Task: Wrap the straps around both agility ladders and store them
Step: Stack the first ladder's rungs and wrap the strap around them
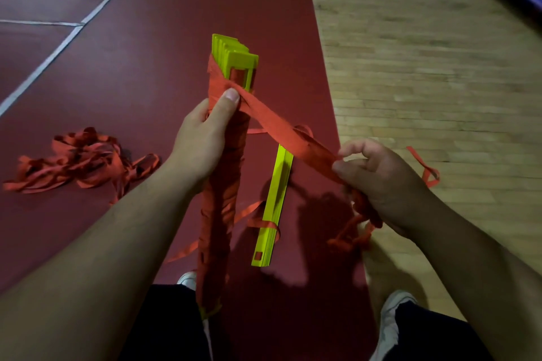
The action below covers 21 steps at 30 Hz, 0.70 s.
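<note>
The person stands over a dark red floor [176, 9] and holds one agility ladder [224, 193] upright in front of them. Its yellow rungs are stacked flat together, and only their top ends show. Below that the bundle is bound in turn after turn of red strap, down to about the knees.

The left hand [202, 138] is clamped round the upper part of the bundle, with its thumb [230, 98] pressed flat on the wrap just below the bare yellow tops. From under that thumb a free length of strap [281, 129] runs taut, down and to the right, into the right hand [378, 179]. That hand pinches it between thumb and curled fingers. The two hands are well apart, joined only by that stretch of webbing. More strap hangs bunched below the right hand [355, 231].

The second ladder [274, 205] lies on the red floor between the arms. Its rungs are gathered into a flat yellow stack, with a loose band of strap across its near end.

To the left a tangled heap of strap [76, 161] lies on the floor. To the right the red floor meets wooden boards [425, 67], and a small loop of strap [429, 174] lies on them. Pale shoes [394, 313] show at the bottom.
</note>
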Tool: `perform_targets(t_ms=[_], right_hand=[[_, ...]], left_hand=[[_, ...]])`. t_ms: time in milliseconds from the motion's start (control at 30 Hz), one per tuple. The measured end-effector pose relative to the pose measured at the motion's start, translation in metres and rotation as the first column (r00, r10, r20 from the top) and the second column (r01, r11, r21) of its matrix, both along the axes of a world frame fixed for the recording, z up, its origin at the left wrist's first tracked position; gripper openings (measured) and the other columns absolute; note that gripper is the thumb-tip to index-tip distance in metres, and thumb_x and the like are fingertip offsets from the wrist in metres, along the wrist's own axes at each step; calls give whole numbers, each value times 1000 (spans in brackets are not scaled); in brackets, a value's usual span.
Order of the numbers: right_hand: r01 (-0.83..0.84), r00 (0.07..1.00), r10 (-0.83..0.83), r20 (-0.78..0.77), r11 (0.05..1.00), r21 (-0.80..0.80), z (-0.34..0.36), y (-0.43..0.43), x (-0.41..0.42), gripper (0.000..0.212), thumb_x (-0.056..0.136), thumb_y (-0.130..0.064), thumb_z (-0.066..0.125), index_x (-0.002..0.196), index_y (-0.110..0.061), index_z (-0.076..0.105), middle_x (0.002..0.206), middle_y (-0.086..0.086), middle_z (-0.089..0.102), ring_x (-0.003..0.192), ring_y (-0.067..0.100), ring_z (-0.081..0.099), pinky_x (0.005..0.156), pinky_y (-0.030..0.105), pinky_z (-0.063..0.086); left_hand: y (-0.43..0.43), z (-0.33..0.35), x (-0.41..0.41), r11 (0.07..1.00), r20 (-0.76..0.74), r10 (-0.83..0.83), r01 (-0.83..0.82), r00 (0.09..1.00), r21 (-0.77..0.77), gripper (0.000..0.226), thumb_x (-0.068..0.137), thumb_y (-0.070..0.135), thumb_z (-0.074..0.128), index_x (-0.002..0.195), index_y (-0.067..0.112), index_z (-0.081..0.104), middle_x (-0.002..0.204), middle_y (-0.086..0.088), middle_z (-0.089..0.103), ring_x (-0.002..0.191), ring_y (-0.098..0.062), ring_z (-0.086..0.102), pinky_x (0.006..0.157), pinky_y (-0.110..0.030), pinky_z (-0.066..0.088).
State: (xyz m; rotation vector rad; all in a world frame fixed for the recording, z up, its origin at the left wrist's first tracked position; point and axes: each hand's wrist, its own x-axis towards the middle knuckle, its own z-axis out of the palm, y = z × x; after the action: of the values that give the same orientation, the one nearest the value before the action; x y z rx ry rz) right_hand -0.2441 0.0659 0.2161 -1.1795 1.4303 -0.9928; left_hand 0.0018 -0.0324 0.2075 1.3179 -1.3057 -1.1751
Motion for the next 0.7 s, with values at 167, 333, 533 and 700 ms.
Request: perform_targets(t_ms=[167, 333, 533, 700], right_hand=[[-201, 907, 215, -363, 977, 78, -7, 2, 4, 17, 91, -14, 70, 97, -29, 73, 87, 5, 74, 71, 14, 65, 67, 26, 50], [-269, 890, 288, -354, 958, 104, -3, 2, -5, 14, 92, -14, 65, 96, -26, 70, 74, -2, 70, 67, 16, 66, 65, 28, 53], [-330, 767, 324, -554, 940, 92, 6, -3, -17, 15, 94, -34, 63, 98, -27, 75, 78, -11, 71, 74, 4, 64, 76, 32, 50], [-404, 523, 426, -738, 887, 226, 35, -6, -10, 28, 85, -29, 78, 64, -29, 59, 65, -9, 65, 62, 4, 57, 58, 21, 39]], left_hand=[[1, 0, -2, 999, -9, -45, 45, 999, -21, 53, 78, 72, 57, 105, 30, 74, 112, 1, 74, 112, -20, 66, 104, -54, 47], [-3, 4, 5, 1000, -55, 18, -19, 998, -21, 46, 78, 67, 58, 97, 28, 75, 111, -1, 75, 109, -18, 68, 104, -50, 48], [-3, 12, 4, 999, -127, 32, -35, 991, -18, 52, 77, 69, 59, 101, 26, 75, 112, -3, 74, 114, -24, 66, 104, -53, 47], [13, 47, -10, 995, -115, -30, 19, 993, -95, 57, 78, 71, 57, 102, 21, 72, 98, -4, 75, 91, -22, 69, 92, -52, 51]])
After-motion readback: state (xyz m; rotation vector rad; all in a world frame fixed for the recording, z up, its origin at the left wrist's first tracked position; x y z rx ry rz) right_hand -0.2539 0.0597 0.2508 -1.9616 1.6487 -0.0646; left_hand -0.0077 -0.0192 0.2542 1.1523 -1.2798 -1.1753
